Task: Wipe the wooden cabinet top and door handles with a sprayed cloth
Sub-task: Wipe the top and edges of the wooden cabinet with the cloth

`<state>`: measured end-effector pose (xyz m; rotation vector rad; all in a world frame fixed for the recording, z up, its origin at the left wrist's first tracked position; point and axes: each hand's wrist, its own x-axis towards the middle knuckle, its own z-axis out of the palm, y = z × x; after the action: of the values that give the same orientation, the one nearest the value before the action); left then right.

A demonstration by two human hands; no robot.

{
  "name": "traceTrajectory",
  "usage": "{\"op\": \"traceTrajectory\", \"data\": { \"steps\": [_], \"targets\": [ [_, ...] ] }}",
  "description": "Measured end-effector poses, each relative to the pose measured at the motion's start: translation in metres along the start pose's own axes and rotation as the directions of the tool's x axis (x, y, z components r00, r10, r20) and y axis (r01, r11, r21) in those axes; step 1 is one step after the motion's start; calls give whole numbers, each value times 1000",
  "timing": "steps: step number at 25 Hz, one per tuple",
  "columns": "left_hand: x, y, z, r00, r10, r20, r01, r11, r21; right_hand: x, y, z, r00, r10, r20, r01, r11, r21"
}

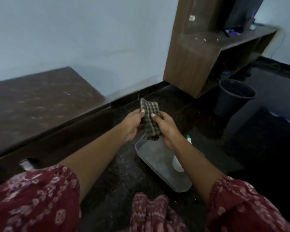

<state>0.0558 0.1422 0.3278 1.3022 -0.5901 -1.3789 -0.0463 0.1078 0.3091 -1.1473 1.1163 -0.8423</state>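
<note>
A checked green-and-cream cloth (pixel 150 120) hangs between both hands above the dark floor. My left hand (pixel 132 123) pinches its left edge and my right hand (pixel 166 128) grips its right side. The low dark wooden cabinet top (pixel 37 104) stretches along the wall at the left, dusty and bare. A metal door handle (pixel 26 164) shows on the cabinet front at lower left. A white spray bottle (pixel 178 164) with a green tip lies in the grey tray, mostly hidden behind my right forearm.
A grey plastic tray (pixel 156 158) sits on the floor under my hands. A black bucket (pixel 233 96) stands at the right beside a tall wooden shelf unit (pixel 191 56). A long wooden desk (pixel 251 36) with a screen runs along the right wall.
</note>
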Motion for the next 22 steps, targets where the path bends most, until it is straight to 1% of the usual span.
{"op": "traceTrajectory", "data": {
  "steps": [1,3,4,5,7,9,11,13,16,18,19,20,22],
  "targets": [
    [-15,9,-13,998,33,-46,-32,999,27,-9,-11,15,999,-6,48,5,1000,16],
    [-51,28,-41,992,74,-101,-73,997,15,-34,-32,46,987,5,158,-21,995,100],
    [-72,40,-55,986,102,-130,-101,995,11,-45,-42,62,974,18,227,-56,985,162],
    [-95,52,-69,977,125,-175,-121,992,35,-55,-50,79,953,50,298,-120,967,223],
    [-133,70,-90,950,170,-262,-144,983,114,-77,-65,108,897,102,430,-244,926,288],
    [-166,86,-117,906,253,-340,-203,963,175,-96,-74,143,830,127,544,-316,909,271],
    [-189,94,-144,861,275,-427,-224,960,166,-115,-82,173,761,133,635,-334,919,208],
    [-212,96,-171,799,302,-519,-236,953,192,-130,-87,204,690,145,709,-349,925,151],
    [-240,90,-215,722,323,-612,-226,946,233,-145,-79,254,603,160,781,-408,904,130],
    [-261,81,-253,662,335,-670,-203,941,270,-158,-66,295,528,199,826,-430,901,57],
    [-272,76,-274,624,342,-702,-164,936,310,-166,-60,317,501,206,840,-401,916,15],
    [-284,70,-295,581,355,-733,-102,924,367,-174,-56,340,489,205,848,-337,941,-33],
    [-313,54,-335,476,406,-780,84,862,499,-186,-46,387,486,181,855,-192,976,-98]
  ]
}}
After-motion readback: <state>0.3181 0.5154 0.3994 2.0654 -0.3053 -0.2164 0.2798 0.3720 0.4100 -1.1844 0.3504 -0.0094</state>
